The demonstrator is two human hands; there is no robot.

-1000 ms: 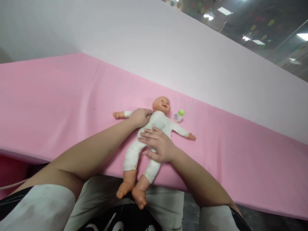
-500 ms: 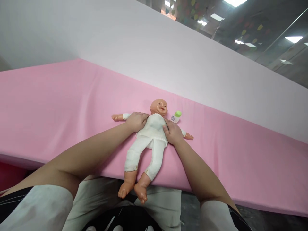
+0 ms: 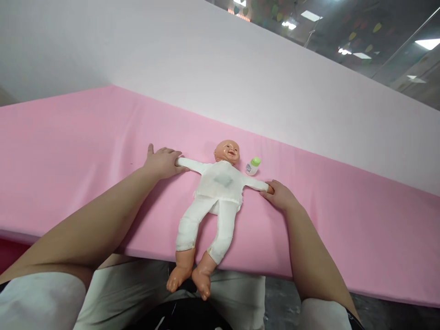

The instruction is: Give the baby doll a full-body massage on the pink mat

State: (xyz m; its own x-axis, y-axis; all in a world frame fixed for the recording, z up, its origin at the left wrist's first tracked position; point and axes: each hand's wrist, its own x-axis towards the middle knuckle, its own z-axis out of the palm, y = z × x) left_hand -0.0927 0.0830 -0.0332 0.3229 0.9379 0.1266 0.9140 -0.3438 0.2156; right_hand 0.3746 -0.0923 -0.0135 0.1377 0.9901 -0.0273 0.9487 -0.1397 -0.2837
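Observation:
A baby doll (image 3: 220, 183) in white cloth clothing lies face up, its arms spread to both sides and its bare feet hanging past the table's front edge. My left hand (image 3: 163, 163) covers the doll's hand on the left, with the thumb below the doll's wrist and the fingers above it; the doll's hand is hidden underneath. On the other side, my right hand (image 3: 279, 194) grips the doll's other hand between thumb and fingers, and a little of that hand shows. A grey patch marks the doll's chest.
A small white bottle (image 3: 253, 166) with a green cap lies beside the doll's head. The pink padded surface (image 3: 360, 220) extends to both sides, with a white wall (image 3: 206, 68) behind it. Above the wall is a glass pane showing ceiling lights.
Both my hands have moved outward from the doll's shoulders and upper arms to its hands. The doll's sleeves and chest are now uncovered.

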